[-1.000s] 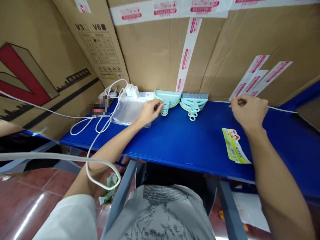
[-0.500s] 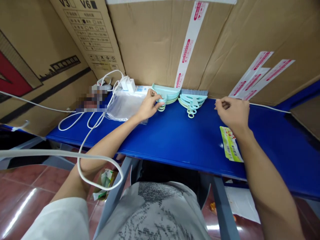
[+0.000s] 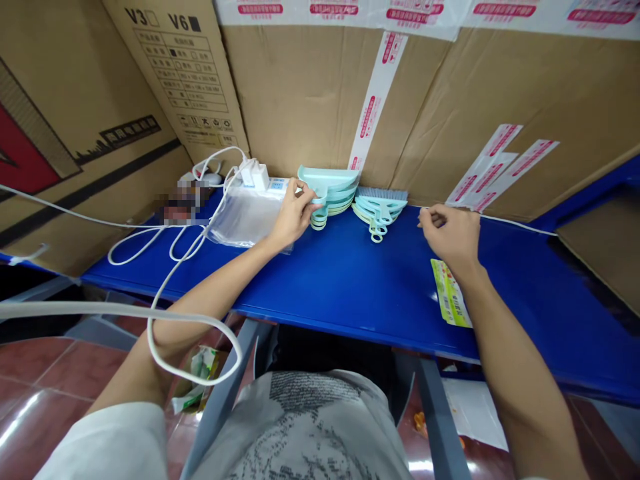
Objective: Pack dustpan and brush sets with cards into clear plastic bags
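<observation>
A stack of small pale-blue and light-green dustpans [image 3: 333, 181] sits against the cardboard at the back of the blue table. My left hand [image 3: 295, 212] pinches the top dustpan at its handle end, thumb and fingers closed. Just right of that stack lies a pile of small hand brushes [image 3: 381, 205] with grey bristles and ring-ended handles. Apart from the brushes, farther right, my right hand [image 3: 450, 230] is loosely closed above the table, with nothing visible in its curled fingers. Below its wrist is a green-yellow packet [image 3: 451, 293], partly covered by the forearm.
Clear plastic bags [image 3: 245, 217] lie left of the dustpans, beside a white power strip with plugged-in adapters [image 3: 255, 175]. A white cable [image 3: 195, 320] loops across in front of my left forearm. Cardboard walls [image 3: 300, 100] enclose the table's back and left side.
The camera view has shifted slightly. My left hand stays at the dustpan handle, and the top dustpan looks a little more raised from those beneath. My right hand keeps its curled shape.
</observation>
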`<action>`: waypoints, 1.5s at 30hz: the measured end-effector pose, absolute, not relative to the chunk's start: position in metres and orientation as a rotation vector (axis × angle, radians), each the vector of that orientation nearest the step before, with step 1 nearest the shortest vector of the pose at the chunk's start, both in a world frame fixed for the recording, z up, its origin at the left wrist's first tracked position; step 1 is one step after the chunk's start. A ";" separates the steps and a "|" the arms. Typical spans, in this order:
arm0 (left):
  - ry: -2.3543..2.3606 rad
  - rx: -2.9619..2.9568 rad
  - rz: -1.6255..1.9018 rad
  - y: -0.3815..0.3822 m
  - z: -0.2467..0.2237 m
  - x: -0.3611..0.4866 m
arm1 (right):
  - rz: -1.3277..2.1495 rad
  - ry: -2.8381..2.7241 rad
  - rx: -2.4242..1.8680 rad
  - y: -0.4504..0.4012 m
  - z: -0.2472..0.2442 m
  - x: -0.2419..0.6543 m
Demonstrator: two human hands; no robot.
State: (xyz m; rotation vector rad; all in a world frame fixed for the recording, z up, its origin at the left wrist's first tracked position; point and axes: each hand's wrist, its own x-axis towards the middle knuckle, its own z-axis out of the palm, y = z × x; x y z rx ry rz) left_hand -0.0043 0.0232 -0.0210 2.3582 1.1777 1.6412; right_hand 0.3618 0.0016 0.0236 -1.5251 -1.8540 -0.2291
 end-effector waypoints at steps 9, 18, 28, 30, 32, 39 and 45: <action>0.922 2.755 1.688 -0.085 0.014 0.032 | 0.686 -1.580 -1.201 -0.012 0.043 0.348; 0.781 3.138 1.507 -0.193 -0.055 0.087 | 0.469 -1.423 -1.232 0.006 0.040 0.378; 0.941 2.986 1.214 -0.176 -0.061 0.123 | 0.459 -1.436 -1.214 0.010 0.038 0.388; 0.965 2.955 1.199 -0.174 -0.060 0.128 | 0.458 -1.454 -1.213 0.009 0.038 0.388; 0.928 2.955 1.217 -0.174 -0.059 0.134 | 0.453 -1.465 -1.208 0.008 0.038 0.388; 0.860 2.934 1.126 -0.172 -0.063 0.152 | 0.447 -1.469 -1.205 0.009 0.039 0.394; 0.708 2.816 1.362 -0.169 -0.055 0.157 | 0.448 -1.450 -1.203 0.009 0.041 0.396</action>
